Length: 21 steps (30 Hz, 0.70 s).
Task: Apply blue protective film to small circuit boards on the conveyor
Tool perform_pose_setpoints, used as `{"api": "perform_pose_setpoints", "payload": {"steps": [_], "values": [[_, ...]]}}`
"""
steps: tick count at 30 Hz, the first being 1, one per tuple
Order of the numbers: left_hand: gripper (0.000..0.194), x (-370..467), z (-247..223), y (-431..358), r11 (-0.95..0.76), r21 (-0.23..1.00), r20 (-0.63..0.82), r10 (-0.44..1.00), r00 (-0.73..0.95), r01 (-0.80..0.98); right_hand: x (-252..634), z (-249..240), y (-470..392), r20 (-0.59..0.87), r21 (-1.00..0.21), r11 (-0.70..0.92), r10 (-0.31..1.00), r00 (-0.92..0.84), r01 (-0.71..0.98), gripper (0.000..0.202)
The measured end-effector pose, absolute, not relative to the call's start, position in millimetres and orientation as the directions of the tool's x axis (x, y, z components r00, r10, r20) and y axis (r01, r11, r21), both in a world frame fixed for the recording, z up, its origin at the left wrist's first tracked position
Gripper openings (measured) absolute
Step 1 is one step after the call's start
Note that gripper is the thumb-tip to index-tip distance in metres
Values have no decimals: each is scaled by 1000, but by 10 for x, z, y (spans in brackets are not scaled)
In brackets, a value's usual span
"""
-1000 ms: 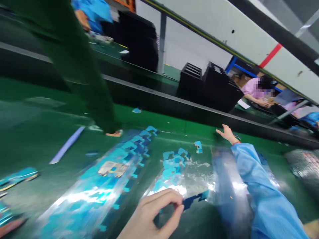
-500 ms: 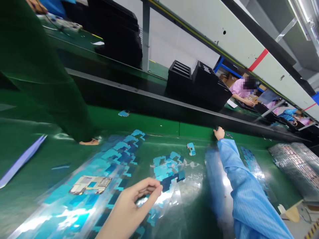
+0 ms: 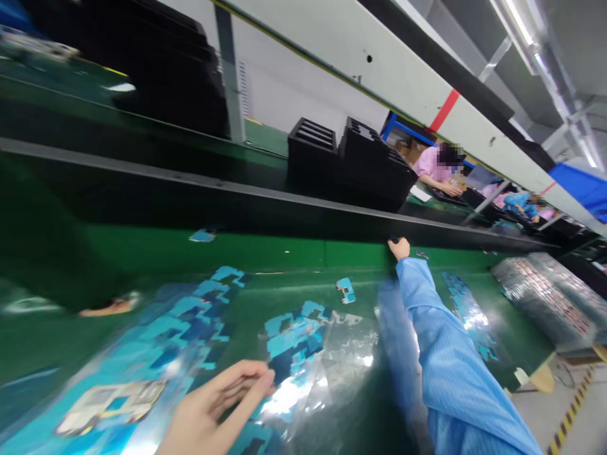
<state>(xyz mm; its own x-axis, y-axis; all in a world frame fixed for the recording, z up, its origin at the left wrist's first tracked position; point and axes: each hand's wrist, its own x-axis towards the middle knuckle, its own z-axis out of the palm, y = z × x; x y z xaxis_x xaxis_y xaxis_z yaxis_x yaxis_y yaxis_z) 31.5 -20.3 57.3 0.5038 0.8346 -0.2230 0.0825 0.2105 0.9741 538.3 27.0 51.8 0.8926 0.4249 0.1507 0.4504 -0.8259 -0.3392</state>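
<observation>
My left hand (image 3: 222,401) is in the lower middle, thumb and forefinger pinched together. Anything between those fingertips is too small to make out. Close to it lie sheets of teal cut-out film (image 3: 294,335) on clear plastic. At lower left, a phone circuit board (image 3: 111,404) rests on a long strip of the same film (image 3: 175,316). My right hand (image 3: 401,248), in a blue sleeve, reaches to the bench's back edge, fingers closed around a small dark thing I cannot identify. Just right of it lies a small dark part (image 3: 422,254).
A teal-covered board (image 3: 346,291) and another small blue piece (image 3: 203,236) lie on the green bench. Black slotted trays (image 3: 351,164) stand on the shelf behind. Stacked clear trays (image 3: 545,297) are at right. A co-worker's dark green sleeve (image 3: 52,246) intrudes from the left.
The view has swung right, so the bench appears further left and a purple strip has left the picture. My right hand stays at the back edge; my left remains pinched.
</observation>
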Motion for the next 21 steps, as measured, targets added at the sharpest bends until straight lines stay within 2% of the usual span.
{"api": "perform_pose_setpoints", "payload": {"steps": [2, 7, 11, 14, 17, 21], "values": [[48, 326, 715, -181, 195, 976, -218, 819, 531, 100, 5339, 525, 358, 143, -356, -827, 413, 900, 436, 31], [36, 367, 941, -154, 208, 973, -229, 871, 435, 97, 5295, 617, 464, 104, -387, -820, 416, 903, 422, 29], [30, 343, 961, -156, 230, 969, -248, 883, 399, 92, 5126, 751, 485, 65, -414, -750, 540, 839, 515, 28], [29, 308, 955, -153, 231, 969, -248, 886, 392, 91, 4695, 754, 516, 40, -457, -592, 732, 680, 664, 27], [30, 293, 957, -142, 211, 974, -226, 894, 387, 82, 4049, 648, 453, 20, -501, -347, 911, 412, 793, 27], [29, 287, 940, -133, 214, 976, -215, 887, 410, 49, 3331, 556, 293, 10, -487, -56, 997, 70, 872, 34]]}}
